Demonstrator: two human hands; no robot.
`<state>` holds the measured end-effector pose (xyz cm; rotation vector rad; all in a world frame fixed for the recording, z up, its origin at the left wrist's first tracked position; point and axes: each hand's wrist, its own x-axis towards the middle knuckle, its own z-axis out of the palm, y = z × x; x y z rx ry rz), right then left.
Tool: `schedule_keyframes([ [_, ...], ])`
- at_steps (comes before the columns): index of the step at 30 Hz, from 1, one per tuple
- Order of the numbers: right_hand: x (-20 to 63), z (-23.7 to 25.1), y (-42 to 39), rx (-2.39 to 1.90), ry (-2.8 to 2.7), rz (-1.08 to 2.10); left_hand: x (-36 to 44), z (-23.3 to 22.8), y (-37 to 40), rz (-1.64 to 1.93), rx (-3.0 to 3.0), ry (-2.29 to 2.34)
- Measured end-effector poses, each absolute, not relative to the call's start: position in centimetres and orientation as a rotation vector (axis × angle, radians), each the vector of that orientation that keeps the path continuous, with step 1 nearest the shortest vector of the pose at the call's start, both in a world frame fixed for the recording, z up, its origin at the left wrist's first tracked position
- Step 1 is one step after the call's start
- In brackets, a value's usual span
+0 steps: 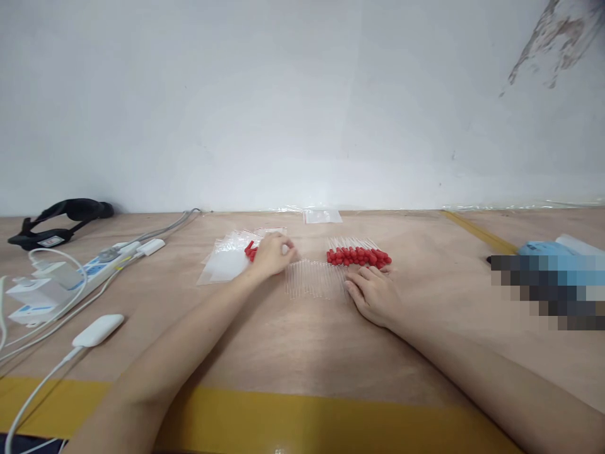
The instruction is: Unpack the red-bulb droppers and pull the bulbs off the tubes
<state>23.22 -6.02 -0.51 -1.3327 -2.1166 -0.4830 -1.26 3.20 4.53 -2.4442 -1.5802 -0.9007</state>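
- Near the centre of the frame, thin clear tubes [312, 280] lay side by side on the wooden tabletop [302, 353].
- Just above and to their right, red-capped tubes [358, 256] lay bunched together.
- Left of centre, the left hand [274, 253] had its fingertips narrowed toward the thumb; whether they held anything could not be told.
- Right of centre, the right hand [374, 295] rested with bent fingers by the row's right end, its grip unclear.
- Left of the left hand, red pieces [250, 250] lay on clear bags [224, 265].
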Motion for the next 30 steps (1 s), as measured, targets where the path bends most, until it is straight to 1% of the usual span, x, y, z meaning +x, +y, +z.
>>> schedule_keyframes([
  [4, 23.9, 0.0, -5.8, -1.381, -2.032, -0.456, 4.4, 4.5, 2.9, -0.842, -2.583, -1.529],
  [8, 25.0, 0.2, -5.3, -1.446, -1.914, -0.449, 7.9, 4.4, 3.0, -0.810, -2.615, -1.606],
  [11, 25.5, 0.1, -5.0, -1.422, -1.853, -0.448, 9.0, 4.1, 3.2, -0.838, -2.598, -1.722],
  [15, 25.4, 0.2, -5.0, -1.398, -1.836, -0.423, 9.4, 4.1, 3.2, -1.040, -2.575, -2.018],
  [18, 25.3, 0.2, -5.1, -1.388, -1.827, -0.403, 8.5, 4.4, 2.6, -1.111, -2.559, -2.083],
  [20, 25.3, 0.1, -5.0, -1.341, -1.824, -0.391, 7.1, 4.4, 1.4, -1.194, -2.549, -1.994],
  [22, 25.3, 0.1, -4.9, -1.249, -1.838, -0.376, 5.2, 4.2, -0.2, -1.317, -2.554, -1.700],
  [23, 25.3, 0.1, -4.9, -1.198, -1.849, -0.371, 4.2, 4.0, -1.1, -1.315, -2.584, -1.553],
  [26, 24.8, 0.2, -5.1, -1.073, -1.923, -0.374, 1.1, 3.0, -3.6, -1.195, -2.684, -1.186],
  [30, 23.7, 0.4, -5.8, -0.976, -2.149, -0.366, -0.9, 1.5, -5.3, -1.023, -2.706, -0.995],
])
